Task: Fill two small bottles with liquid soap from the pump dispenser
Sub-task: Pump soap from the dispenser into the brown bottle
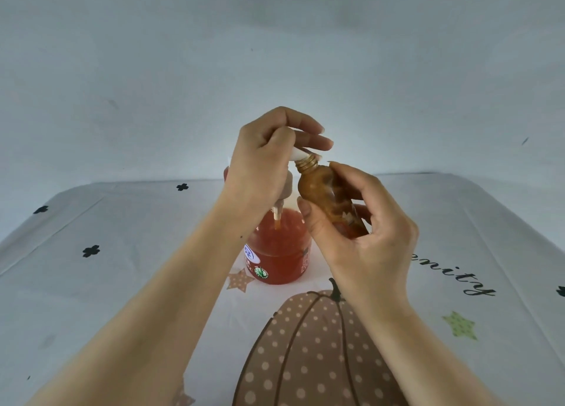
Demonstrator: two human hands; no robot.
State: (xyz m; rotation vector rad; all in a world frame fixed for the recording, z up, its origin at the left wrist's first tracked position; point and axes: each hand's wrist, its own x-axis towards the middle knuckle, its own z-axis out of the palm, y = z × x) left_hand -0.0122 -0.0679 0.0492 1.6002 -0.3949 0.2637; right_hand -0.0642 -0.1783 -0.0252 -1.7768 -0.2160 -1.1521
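The small bottle [321,191] is held in the air above the bench, tilted with its base toward the person and its open threaded neck [307,162] raised to the white spout [299,154] of the pump dispenser [278,252]. Neck and spout meet or nearly meet; which one cannot be told. The bottle's clear wall is smeared inside with amber-orange soap. The right grip [367,222], a bare hand, grasps the bottle round its lower half, thumb on the near side and fingers curled behind.

The left grip [263,164] sits on top of the pump head, its fingers bent over the head and reaching out above the spout, its thumb down at the side. Under it the beige pump collar [286,188] and stem run down into the dispenser, a clear tub of red-orange liquid with a label on its front, standing upright on the bench just behind the pumpkin print [305,344].

A reddish shape [226,173] shows past the left wrist; what it is cannot be told.

The bench [122,252] carries a white cloth with black clovers, stars and dark script lettering [452,277] to the right. A pale wall [275,38] rises behind.
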